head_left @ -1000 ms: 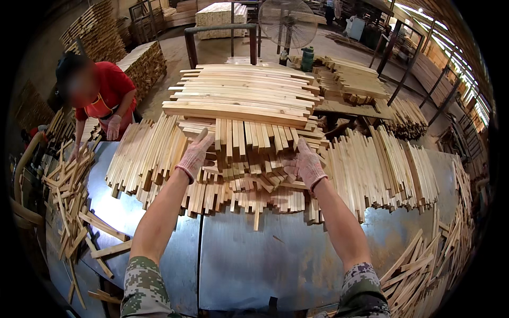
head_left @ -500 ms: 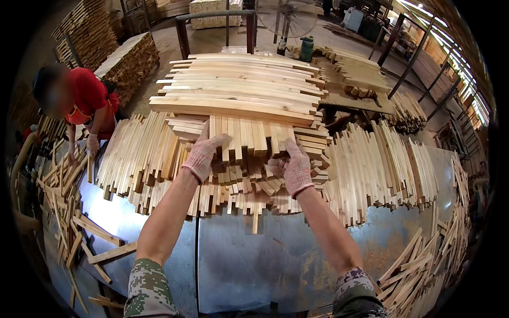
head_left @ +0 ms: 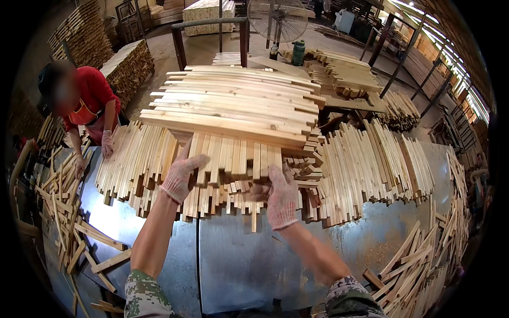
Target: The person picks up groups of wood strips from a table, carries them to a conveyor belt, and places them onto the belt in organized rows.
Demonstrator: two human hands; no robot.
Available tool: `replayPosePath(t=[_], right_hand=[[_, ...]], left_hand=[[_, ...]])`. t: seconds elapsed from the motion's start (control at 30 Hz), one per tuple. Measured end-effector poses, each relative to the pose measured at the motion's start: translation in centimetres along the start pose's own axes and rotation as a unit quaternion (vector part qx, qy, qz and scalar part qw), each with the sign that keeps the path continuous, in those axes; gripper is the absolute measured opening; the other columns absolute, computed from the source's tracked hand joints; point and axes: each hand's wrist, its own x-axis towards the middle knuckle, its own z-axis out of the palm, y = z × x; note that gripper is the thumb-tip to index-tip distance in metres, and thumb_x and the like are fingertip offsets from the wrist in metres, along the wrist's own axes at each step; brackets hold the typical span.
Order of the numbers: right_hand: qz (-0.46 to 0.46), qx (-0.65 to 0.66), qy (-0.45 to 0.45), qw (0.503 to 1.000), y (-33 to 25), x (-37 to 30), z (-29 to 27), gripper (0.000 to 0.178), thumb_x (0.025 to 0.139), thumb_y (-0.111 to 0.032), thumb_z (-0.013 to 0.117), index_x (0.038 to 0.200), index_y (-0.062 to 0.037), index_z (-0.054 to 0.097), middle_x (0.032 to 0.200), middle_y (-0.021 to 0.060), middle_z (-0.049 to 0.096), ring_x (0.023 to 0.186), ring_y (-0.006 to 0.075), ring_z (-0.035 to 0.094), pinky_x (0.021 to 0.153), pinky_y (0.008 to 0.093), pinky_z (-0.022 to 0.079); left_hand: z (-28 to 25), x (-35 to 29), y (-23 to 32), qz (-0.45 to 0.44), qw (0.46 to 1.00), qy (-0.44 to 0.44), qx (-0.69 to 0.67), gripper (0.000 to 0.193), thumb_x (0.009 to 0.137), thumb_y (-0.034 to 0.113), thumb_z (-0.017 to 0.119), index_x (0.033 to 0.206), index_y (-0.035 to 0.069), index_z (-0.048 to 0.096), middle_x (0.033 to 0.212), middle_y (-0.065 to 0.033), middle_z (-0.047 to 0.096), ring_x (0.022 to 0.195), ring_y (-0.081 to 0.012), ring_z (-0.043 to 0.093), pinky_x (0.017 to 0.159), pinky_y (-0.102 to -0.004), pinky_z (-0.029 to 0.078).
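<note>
Both my hands wear pale knitted gloves. My left hand wraps round the left edge of a layer of wooden strips whose ends point toward me. My right hand closes on the right edge of the same layer, its fingers partly underneath and blurred. A crosswise layer of wooden strips lies on top, tilted down to the right. Below and behind my hands, more short strips show their uneven ends; what supports the held layer is partly hidden.
Rows of strips lie left and right on a metal table. Loose sticks heap at both sides. A person in red works at the far left. A metal frame, a fan and a green bottle stand behind.
My hands and the two held layers have shifted left and toward me, and the top layer now slants. The person at left has moved a hand onto the row of strips.
</note>
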Motion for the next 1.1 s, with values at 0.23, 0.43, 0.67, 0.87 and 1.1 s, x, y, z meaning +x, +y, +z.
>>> replayPosePath(t=[0.23, 0.43, 0.67, 0.87, 1.1], right_hand=[[0.029, -0.01, 0.032, 0.999, 2.1, -6.8, -1.7, 0.035, 0.103, -0.034, 0.068, 0.116, -0.0019, 0.061, 0.082, 0.0103, 0.069, 0.063, 0.0208, 0.074, 0.051, 0.0338, 0.062], [0.031, 0.009, 0.005, 0.999, 4.2, -10.6, -3.0, 0.04, 0.105, -0.031, 0.066, 0.134, -0.0044, 0.054, 0.101, 0.0122, 0.072, 0.072, 0.0217, 0.075, 0.058, 0.0341, 0.063], [0.041, 0.112, -0.142, 0.983, 5.9, -9.8, -6.8, 0.046, 0.109, -0.024, 0.057, 0.15, -0.0052, 0.046, 0.127, 0.0082, 0.068, 0.107, 0.0223, 0.072, 0.088, 0.0388, 0.063], [0.026, 0.072, -0.146, 0.986, 5.7, -7.4, -9.3, 0.046, 0.111, -0.021, 0.048, 0.154, -0.006, 0.045, 0.14, 0.0106, 0.063, 0.122, 0.0274, 0.067, 0.105, 0.0479, 0.056], [0.241, 0.145, 0.015, 0.96, 4.5, 1.8, -6.5, 0.046, 0.109, -0.04, 0.056, 0.146, -0.0122, 0.054, 0.139, 0.0094, 0.067, 0.121, 0.0275, 0.067, 0.105, 0.0453, 0.059]], left_hand=[[-1.9, -5.3, -3.5, -0.007, 0.998, 0.019, 0.054, 0.088, 0.085, 0.011, 0.073, 0.164, 0.005, 0.034, 0.11, -0.0067, 0.069, 0.091, -0.0147, 0.068, 0.075, -0.0301, 0.062], [-1.4, -8.2, -3.3, -0.027, 0.999, -0.005, 0.037, 0.101, 0.08, 0.013, 0.073, 0.169, 0.007, 0.024, 0.102, -0.0025, 0.065, 0.087, -0.0104, 0.06, 0.078, -0.0267, 0.055], [-3.4, -7.9, -4.6, -0.025, 0.998, -0.012, 0.049, 0.096, 0.079, 0.02, 0.072, 0.165, 0.004, 0.032, 0.136, -0.0123, 0.062, 0.116, -0.02, 0.064, 0.099, -0.0349, 0.057], [-2.3, -6.1, -3.2, 0.001, 1.0, 0.022, -0.012, 0.069, 0.085, 0.019, 0.07, 0.148, -0.002, 0.05, 0.122, -0.0104, 0.067, 0.11, -0.0199, 0.066, 0.093, -0.0344, 0.058], [-2.5, -3.5, -1.9, -0.075, 0.995, -0.008, 0.072, 0.05, 0.091, 0.022, 0.075, 0.134, 0.002, 0.06, 0.117, -0.0101, 0.071, 0.11, -0.0199, 0.068, 0.097, -0.0344, 0.056]])
